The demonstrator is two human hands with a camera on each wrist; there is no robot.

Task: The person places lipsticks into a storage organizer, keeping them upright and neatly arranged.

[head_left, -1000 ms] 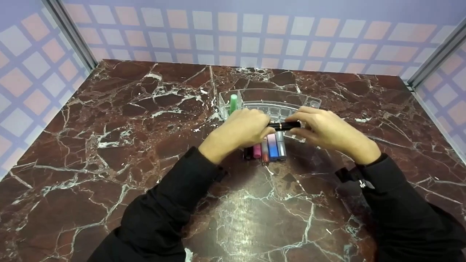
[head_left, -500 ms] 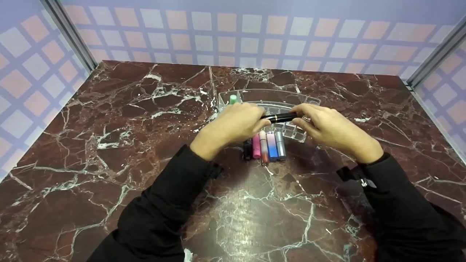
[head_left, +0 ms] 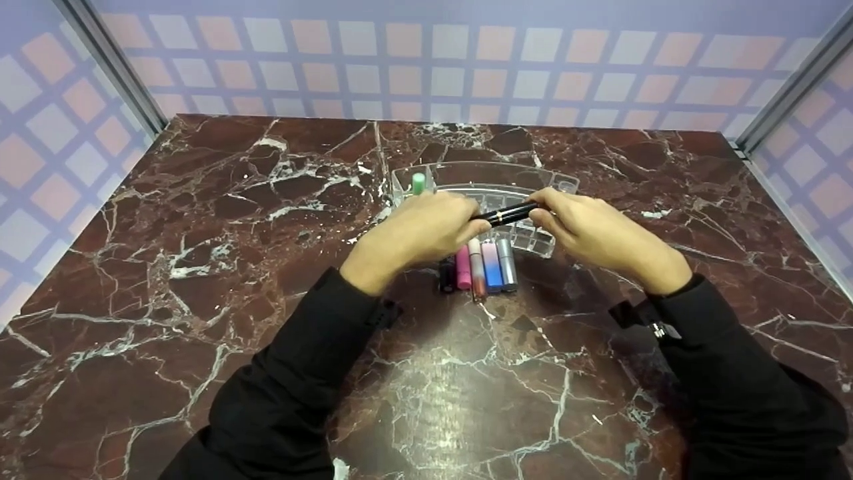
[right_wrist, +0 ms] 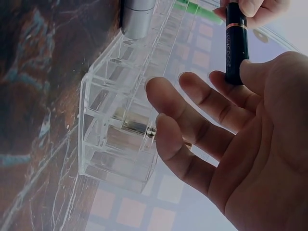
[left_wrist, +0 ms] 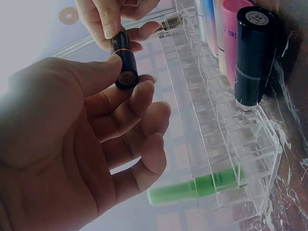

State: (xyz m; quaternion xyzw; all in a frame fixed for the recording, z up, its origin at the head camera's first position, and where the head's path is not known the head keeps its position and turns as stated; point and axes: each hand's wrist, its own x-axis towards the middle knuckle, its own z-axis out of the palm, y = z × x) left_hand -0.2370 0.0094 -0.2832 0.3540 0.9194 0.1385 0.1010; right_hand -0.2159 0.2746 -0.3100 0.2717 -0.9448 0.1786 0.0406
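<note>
Between both hands a black lipstick tube [head_left: 510, 215] with a gold ring round its middle is held up above the clear organizer [head_left: 541, 247]. My left hand [head_left: 416, 230] pinches one end with thumb and fingers, its round end label [left_wrist: 127, 78] facing the left wrist camera. At the other end, my right hand [head_left: 596, 233] pinches the tube between thumb and forefinger; its other fingers are loosely bent. In front of the organizer lies a row of cosmetic tubes: black [head_left: 447, 275], pink [head_left: 464, 268], cream-capped reddish [head_left: 477, 270], pink-and-blue [head_left: 492, 267] and silver [head_left: 508, 265].
A green tube [left_wrist: 202, 186] stands in the organizer's left end. A small item with a shiny gold-toned part [right_wrist: 134, 124] sits in its right end. The marbled tabletop [head_left: 426, 387] meets a checkered back wall [head_left: 453, 73] and side panels.
The lipstick has been lifted slightly and tilted, its right end now higher. Both hands have risen with it, uncovering more of the tubes in the row. The head view has shifted slightly.
</note>
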